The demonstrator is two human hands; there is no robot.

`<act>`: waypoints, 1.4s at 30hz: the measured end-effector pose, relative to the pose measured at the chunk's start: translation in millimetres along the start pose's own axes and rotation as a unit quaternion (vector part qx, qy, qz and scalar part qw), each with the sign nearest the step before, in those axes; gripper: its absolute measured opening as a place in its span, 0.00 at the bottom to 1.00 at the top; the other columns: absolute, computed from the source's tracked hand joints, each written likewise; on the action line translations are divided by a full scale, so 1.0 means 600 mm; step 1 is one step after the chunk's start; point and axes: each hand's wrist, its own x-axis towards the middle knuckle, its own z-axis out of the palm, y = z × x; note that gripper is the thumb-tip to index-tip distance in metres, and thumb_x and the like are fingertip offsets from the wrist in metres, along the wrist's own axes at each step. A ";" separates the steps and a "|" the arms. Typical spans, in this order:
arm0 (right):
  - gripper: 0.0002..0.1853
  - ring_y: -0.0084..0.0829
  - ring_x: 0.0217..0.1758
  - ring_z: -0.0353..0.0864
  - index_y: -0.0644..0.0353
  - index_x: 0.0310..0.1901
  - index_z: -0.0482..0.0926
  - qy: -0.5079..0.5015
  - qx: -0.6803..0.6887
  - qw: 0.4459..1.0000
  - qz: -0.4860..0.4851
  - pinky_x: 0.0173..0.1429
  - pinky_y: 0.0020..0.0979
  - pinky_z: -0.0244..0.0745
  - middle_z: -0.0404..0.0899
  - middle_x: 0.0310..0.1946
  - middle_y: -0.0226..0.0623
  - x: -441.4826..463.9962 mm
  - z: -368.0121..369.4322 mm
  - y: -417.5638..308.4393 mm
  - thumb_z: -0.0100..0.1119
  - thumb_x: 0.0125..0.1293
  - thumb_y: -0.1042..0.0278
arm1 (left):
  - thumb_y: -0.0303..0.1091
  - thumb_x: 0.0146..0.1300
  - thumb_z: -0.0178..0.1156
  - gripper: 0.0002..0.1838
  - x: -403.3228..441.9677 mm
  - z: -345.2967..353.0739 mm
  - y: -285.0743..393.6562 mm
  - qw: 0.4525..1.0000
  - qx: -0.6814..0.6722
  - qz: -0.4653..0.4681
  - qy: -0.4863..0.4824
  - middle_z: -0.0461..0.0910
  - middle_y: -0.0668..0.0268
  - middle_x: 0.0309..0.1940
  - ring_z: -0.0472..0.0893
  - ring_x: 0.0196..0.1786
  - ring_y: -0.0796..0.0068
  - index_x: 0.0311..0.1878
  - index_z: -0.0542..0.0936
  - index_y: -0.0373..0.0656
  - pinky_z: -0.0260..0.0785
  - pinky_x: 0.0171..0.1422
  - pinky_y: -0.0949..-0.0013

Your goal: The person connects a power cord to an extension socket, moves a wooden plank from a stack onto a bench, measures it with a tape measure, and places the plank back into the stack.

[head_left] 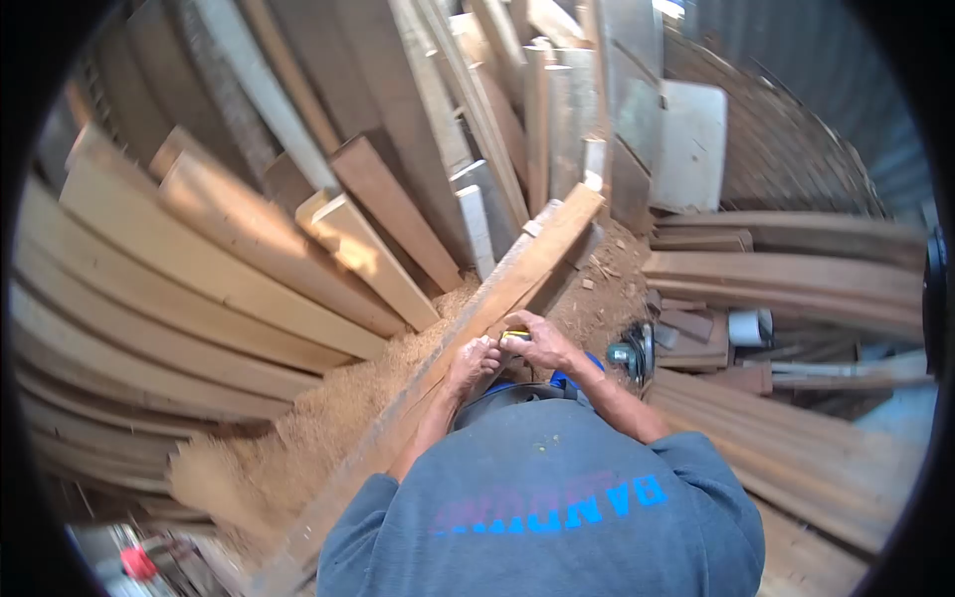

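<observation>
My right hand is closed around a small yellow-and-black tape measure, mostly hidden by the fingers. Just left of it, my left hand has its fingers curled and pressed together; what they pinch, if anything, is too small to make out. Both hands are close together over the right edge of a long wooden board. This board slants from the lower left up to the upper right, in front of my body.
Planks lean in rows on the left, with more boards standing behind. Sawdust covers the floor. A green power tool lies right of my arm, near stacked timber and a white cylinder.
</observation>
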 end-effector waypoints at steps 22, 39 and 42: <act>0.20 0.38 0.50 0.79 0.60 0.49 0.79 -0.523 -0.257 0.808 -0.091 0.58 0.33 0.70 0.81 0.44 0.44 0.203 -0.085 -0.091 0.58 0.53 0.67 | 0.30 0.62 0.60 0.06 -0.479 -0.255 -0.169 0.596 -0.484 0.400 0.501 0.72 0.67 0.20 0.71 0.20 0.79 0.30 0.73 0.45 0.68 0.24 0.71; 0.21 0.37 0.47 0.81 0.60 0.50 0.78 -0.490 -0.310 0.792 -0.188 0.54 0.33 0.73 0.81 0.43 0.44 0.235 0.058 -0.054 0.58 0.52 0.66 | 0.32 0.68 0.53 0.10 -0.501 -0.383 -0.222 0.546 -0.367 0.231 0.717 0.68 0.66 0.17 0.65 0.13 0.76 0.33 0.71 0.34 0.58 0.12 0.69; 0.21 0.38 0.46 0.81 0.61 0.48 0.79 -0.478 -0.325 0.796 -0.176 0.53 0.33 0.73 0.81 0.42 0.45 0.217 0.064 -0.077 0.57 0.50 0.67 | 0.32 0.68 0.54 0.11 -0.508 -0.401 -0.233 0.558 -0.341 0.172 0.737 0.70 0.66 0.17 0.67 0.13 0.77 0.33 0.71 0.33 0.59 0.13 0.71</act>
